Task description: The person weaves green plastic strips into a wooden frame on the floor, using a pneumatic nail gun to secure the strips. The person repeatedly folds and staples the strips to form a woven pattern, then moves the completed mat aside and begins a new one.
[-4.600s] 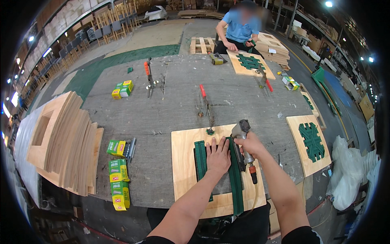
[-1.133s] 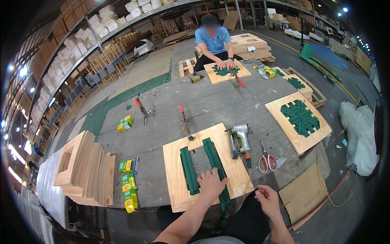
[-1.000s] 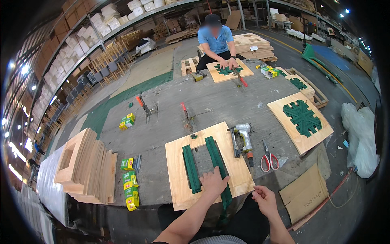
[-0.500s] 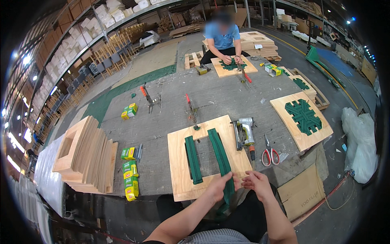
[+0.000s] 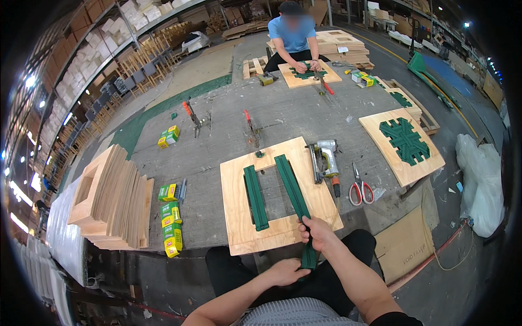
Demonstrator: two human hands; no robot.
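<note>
A square plywood frame (image 5: 235, 209) with an opening in its middle lies before me at the table's near edge. One short green webbing strap (image 5: 255, 198) runs along the opening's left side. A longer green webbing strap (image 5: 289, 182) crosses the right side and hangs over the frame's near edge. My right hand (image 5: 319, 233) is closed on this strap at the near edge. Lower down, my left hand (image 5: 284, 273) grips its hanging part above my lap. A pneumatic staple gun (image 5: 328, 157) rests by the frame's right side, next to red-handled scissors (image 5: 360, 189).
Left are stacked plywood frames (image 5: 109, 201) and green-yellow staple boxes (image 5: 172, 217). Clamps (image 5: 194, 119) stand farther off. At right lies a board with woven green webbing (image 5: 408, 144). Opposite, a person in a blue shirt (image 5: 293, 39) handles another webbed board.
My right hand has moved left and taken hold of the strap at the frame's edge. My left hand has slid down to its hanging part. The strap now lies straighter.
</note>
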